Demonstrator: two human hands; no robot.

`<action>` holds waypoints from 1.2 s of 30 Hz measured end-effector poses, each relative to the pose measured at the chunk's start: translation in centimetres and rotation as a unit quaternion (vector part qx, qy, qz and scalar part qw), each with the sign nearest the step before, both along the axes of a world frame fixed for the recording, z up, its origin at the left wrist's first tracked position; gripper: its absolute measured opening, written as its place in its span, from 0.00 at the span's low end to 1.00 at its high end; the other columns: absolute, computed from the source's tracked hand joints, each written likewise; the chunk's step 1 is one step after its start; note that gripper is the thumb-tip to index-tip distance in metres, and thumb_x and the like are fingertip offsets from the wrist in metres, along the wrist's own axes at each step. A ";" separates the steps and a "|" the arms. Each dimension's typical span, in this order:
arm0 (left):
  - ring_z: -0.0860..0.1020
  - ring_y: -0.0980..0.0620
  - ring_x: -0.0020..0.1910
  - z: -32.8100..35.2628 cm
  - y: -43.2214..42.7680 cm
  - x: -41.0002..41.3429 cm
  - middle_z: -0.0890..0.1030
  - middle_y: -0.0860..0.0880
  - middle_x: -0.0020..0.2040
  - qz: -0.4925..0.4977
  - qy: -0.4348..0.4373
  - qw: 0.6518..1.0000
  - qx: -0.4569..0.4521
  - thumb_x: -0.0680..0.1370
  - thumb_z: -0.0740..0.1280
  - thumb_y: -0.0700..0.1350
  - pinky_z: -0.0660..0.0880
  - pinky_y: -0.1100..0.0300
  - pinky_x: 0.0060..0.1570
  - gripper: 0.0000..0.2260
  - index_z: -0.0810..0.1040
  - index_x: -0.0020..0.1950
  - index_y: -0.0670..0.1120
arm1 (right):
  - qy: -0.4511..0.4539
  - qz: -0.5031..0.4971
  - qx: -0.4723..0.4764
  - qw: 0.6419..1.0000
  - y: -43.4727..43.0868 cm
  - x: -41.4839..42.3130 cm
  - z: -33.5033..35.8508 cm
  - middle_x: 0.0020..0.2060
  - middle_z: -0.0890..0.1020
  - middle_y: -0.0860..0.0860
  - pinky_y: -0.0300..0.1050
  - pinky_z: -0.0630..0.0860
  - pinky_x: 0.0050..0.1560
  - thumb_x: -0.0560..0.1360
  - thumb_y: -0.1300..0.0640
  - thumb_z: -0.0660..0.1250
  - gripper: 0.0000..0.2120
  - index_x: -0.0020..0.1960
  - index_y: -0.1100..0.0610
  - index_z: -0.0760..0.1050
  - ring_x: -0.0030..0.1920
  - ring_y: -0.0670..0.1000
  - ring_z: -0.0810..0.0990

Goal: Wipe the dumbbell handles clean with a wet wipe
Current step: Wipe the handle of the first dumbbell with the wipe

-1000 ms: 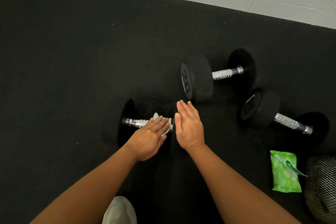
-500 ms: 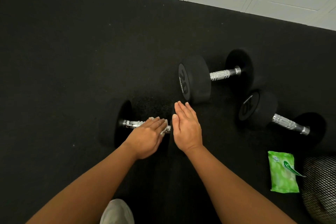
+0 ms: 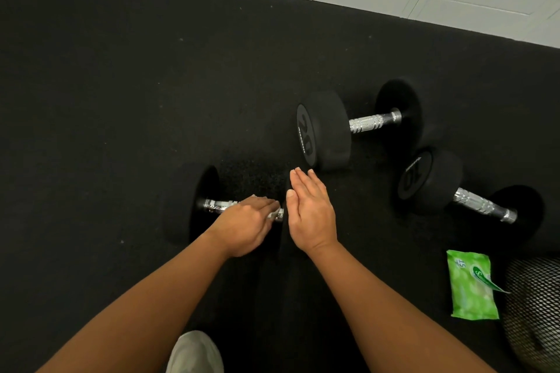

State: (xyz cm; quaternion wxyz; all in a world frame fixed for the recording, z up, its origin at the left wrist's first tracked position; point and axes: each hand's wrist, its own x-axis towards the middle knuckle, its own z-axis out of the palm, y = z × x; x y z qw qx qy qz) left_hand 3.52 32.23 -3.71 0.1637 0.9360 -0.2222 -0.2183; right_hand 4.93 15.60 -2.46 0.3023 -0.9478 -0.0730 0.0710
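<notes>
L hand [image 3: 245, 227] flat, fingers straight, presses wipe [image 3: 272, 214] onto near dumbbell [image 3: 216, 204] handle on floor [image 3: 121, 100]; R hand [image 3: 310, 209] flat on its end weight, prob. to stop rolling.

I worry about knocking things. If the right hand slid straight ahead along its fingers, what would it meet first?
The right hand would most likely meet the near black head of the dumbbell marked 20, just beyond its fingertips, though depth is unclear.
</notes>
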 end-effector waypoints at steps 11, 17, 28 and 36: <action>0.77 0.50 0.58 0.8 -1.4 1.5 0.79 0.48 0.59 0.080 0.062 0.995 -0.016 0.82 0.53 0.49 0.73 0.54 0.58 0.17 0.76 0.62 0.45 | -0.021 0.001 -0.007 1.000 0.0 -0.8 0.0 0.72 0.67 0.52 0.46 0.52 0.75 0.79 0.47 0.42 0.29 0.73 0.58 0.64 0.75 0.51 0.57; 0.68 0.54 0.69 0.9 0.7 -0.3 0.71 0.50 0.70 0.035 0.047 0.998 -0.021 0.82 0.52 0.49 0.64 0.59 0.69 0.19 0.68 0.72 0.47 | -0.049 0.007 -0.011 0.999 -0.1 -2.7 -0.3 0.72 0.68 0.52 0.52 0.55 0.75 0.81 0.50 0.46 0.25 0.72 0.59 0.65 0.75 0.52 0.58; 0.52 0.52 0.76 -0.3 0.2 -3.8 0.58 0.48 0.77 -0.011 -0.021 1.000 0.003 0.80 0.43 0.55 0.45 0.56 0.74 0.27 0.58 0.76 0.45 | -0.063 0.013 -0.022 0.998 -0.2 -4.0 -0.5 0.72 0.67 0.52 0.53 0.55 0.74 0.80 0.51 0.47 0.24 0.72 0.59 0.64 0.75 0.52 0.57; 0.71 0.49 0.67 0.4 -0.8 -2.1 0.74 0.46 0.67 0.067 -0.018 0.997 0.018 0.80 0.44 0.54 0.61 0.56 0.71 0.27 0.71 0.69 0.44 | -0.061 0.008 -0.013 0.998 -0.1 -3.5 -0.4 0.71 0.68 0.53 0.54 0.56 0.74 0.80 0.51 0.47 0.24 0.72 0.60 0.65 0.75 0.53 0.59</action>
